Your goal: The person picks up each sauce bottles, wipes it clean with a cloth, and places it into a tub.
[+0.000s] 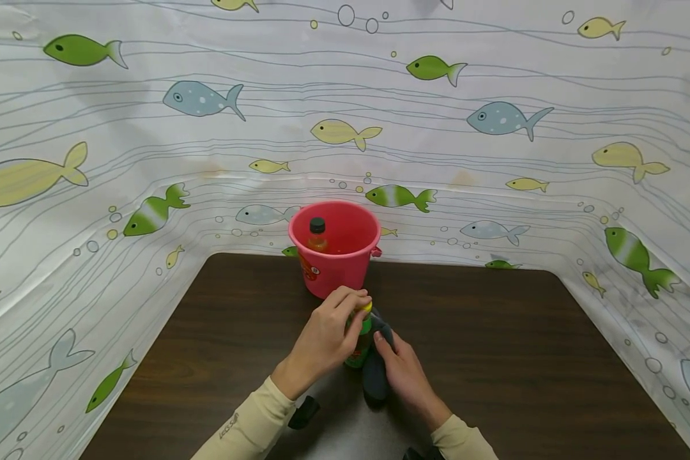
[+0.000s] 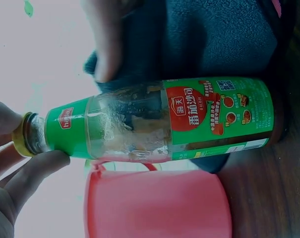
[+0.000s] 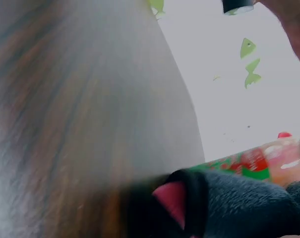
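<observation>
A glass ketchup bottle [image 1: 356,354] with a green label stands upright on the table. My left hand [image 1: 322,329] pinches its yellow cap [image 2: 22,141] between thumb and fingers, from above. In my right hand [image 1: 407,374] is a dark grey fuzzy cloth [image 1: 375,378], gripped with the thumb on top. The cloth hangs along the bottle's right side and overlaps it in the left wrist view. Black trim and a patch of pink show at the cloth's edge in the right wrist view.
Behind the ketchup bottle stands a pink bucket [image 1: 345,278], near the table's far edge. Inside it is a bottle with a black cap [image 1: 317,225]. The dark wood table [image 1: 483,345] is bordered by a fish-printed sheet [image 1: 345,96] at the back and sides.
</observation>
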A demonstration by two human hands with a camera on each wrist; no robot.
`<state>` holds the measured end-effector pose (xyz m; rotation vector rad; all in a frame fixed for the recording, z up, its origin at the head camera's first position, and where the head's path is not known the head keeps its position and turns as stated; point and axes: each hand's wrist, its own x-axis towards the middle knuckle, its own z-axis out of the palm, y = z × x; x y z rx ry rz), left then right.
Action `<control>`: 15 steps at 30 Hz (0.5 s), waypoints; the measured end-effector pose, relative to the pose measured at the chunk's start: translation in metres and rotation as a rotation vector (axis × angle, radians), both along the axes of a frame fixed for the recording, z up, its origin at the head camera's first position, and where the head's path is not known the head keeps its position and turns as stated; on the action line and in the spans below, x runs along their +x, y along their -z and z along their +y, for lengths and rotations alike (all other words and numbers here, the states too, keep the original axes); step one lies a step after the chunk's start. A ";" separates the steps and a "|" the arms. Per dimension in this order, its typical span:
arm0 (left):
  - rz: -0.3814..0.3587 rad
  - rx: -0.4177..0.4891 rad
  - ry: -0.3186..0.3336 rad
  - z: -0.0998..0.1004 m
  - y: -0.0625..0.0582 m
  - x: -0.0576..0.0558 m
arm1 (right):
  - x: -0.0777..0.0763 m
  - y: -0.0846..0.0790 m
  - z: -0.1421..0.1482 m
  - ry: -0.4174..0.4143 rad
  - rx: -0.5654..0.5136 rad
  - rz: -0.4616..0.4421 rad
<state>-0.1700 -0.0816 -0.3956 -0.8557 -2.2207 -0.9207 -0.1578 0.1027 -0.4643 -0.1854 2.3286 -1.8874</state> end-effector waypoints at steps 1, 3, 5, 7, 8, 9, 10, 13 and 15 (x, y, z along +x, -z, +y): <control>0.001 -0.001 0.000 0.000 0.000 0.000 | 0.001 -0.002 -0.001 0.007 -0.013 0.001; 0.003 -0.003 -0.002 0.000 0.000 0.000 | 0.003 -0.008 -0.002 0.018 -0.038 0.002; 0.004 -0.006 -0.004 0.000 0.000 0.000 | 0.005 -0.015 -0.003 0.028 -0.065 0.000; 0.006 -0.010 -0.007 0.000 0.000 0.000 | 0.007 -0.022 -0.004 0.039 -0.091 -0.004; 0.008 -0.011 -0.008 0.000 0.001 0.000 | 0.008 -0.025 -0.004 0.043 -0.099 0.002; 0.009 -0.012 -0.009 0.000 0.001 0.000 | 0.009 -0.029 -0.004 0.045 -0.106 0.009; 0.010 -0.013 -0.009 0.000 0.001 0.000 | 0.010 -0.033 -0.004 0.045 -0.114 0.016; 0.014 -0.013 -0.009 0.001 0.001 0.000 | 0.013 -0.042 -0.003 0.042 -0.127 0.041; 0.015 -0.010 -0.009 0.001 0.001 0.000 | 0.014 -0.046 -0.002 0.038 -0.134 0.055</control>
